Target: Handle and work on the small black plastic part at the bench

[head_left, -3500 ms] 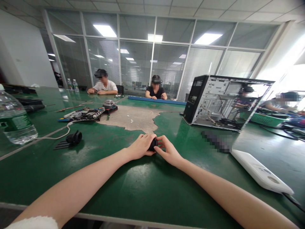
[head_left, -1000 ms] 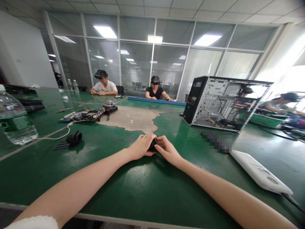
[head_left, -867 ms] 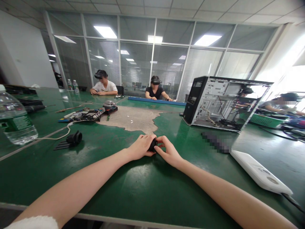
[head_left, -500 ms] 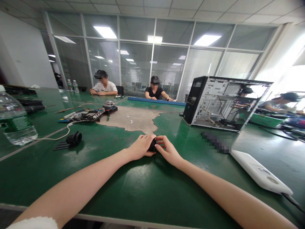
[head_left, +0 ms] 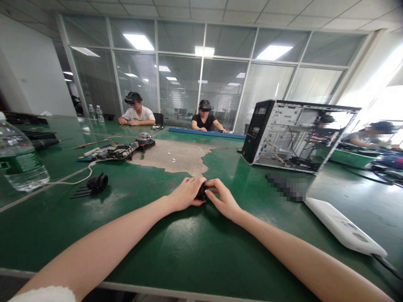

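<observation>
Between my two hands is a small black part point(head_left: 201, 192), mostly covered by fingers, so its kind cannot be made out. My left hand point(head_left: 188, 193) wraps over it from the left, thumb on the near side. From the right, my right hand point(head_left: 222, 198) pinches at its edge with curled fingers and thumb. Both hands are low over the green table point(head_left: 185, 251). To the left lies another black part point(head_left: 97, 183) with a round collar and flat prongs. Behind it, a circuit board point(head_left: 108, 152) rests beside a small cooling fan unit point(head_left: 145, 140).
An open computer case point(head_left: 283, 136) stands at right, behind a white power strip point(head_left: 346, 226) with a black cable. A water bottle point(head_left: 22, 163) stands at far left. A bare brown patch point(head_left: 176, 157) marks the tabletop. Co-workers sit across the table and at right; a green basket point(head_left: 355, 157) stands there.
My right hand's fingers have shifted slightly around the black part. My left hand and the things on the table look the same.
</observation>
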`<state>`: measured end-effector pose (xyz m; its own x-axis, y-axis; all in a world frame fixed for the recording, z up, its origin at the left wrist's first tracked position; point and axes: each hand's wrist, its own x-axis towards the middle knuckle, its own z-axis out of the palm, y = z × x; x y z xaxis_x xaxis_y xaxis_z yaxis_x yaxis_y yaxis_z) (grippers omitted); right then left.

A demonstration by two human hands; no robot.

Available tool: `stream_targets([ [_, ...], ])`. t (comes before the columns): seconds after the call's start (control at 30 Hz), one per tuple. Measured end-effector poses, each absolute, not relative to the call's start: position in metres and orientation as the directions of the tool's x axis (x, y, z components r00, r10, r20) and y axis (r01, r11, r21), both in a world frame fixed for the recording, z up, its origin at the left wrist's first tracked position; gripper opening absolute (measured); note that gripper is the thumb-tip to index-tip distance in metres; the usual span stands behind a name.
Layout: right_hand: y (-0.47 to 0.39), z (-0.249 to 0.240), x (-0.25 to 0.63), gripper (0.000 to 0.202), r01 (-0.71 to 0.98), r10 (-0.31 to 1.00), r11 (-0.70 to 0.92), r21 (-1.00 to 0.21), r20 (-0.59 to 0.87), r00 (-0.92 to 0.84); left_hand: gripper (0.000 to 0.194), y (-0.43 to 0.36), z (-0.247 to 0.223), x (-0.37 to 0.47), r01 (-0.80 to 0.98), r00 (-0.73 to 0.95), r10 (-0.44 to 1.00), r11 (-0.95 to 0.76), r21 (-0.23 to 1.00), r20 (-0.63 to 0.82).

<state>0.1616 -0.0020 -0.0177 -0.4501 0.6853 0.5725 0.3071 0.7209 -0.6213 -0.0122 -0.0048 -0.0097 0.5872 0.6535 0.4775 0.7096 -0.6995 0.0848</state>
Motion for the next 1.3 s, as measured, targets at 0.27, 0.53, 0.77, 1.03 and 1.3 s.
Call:
stream_targets([
  [0.27,0.0006,-0.0193,0.1612,0.023,0.28,0.742,0.641,-0.715,0.483,-0.464,0.062,-0.006,-0.0083,-0.0121,0.713,0.589,0.655,-0.697,0.078,0.474],
  [0.53,-0.0034,-0.0176,0.1621,0.021,0.317,0.696,0.705,-0.634,0.536,-0.477,0.06,-0.0062,-0.0084,-0.0122,0.708,0.588,0.653,-0.7,0.087,0.477],
  [0.77,-0.003,-0.0174,0.1617,0.016,0.325,0.681,0.726,-0.606,0.564,-0.467,0.063,-0.0055,-0.0092,-0.0117,0.712,0.585,0.653,-0.698,0.081,0.481],
  [1.03,-0.0002,-0.0205,0.1617,0.024,0.301,0.735,0.652,-0.696,0.483,-0.475,0.062,-0.0051,-0.0096,-0.0129,0.712,0.589,0.649,-0.698,0.069,0.482],
  [1.3,-0.002,-0.0174,0.1616,0.017,0.301,0.718,0.676,-0.673,0.507,-0.477,0.062,-0.0046,-0.0102,-0.0125,0.71,0.59,0.645,-0.701,0.068,0.486],
])
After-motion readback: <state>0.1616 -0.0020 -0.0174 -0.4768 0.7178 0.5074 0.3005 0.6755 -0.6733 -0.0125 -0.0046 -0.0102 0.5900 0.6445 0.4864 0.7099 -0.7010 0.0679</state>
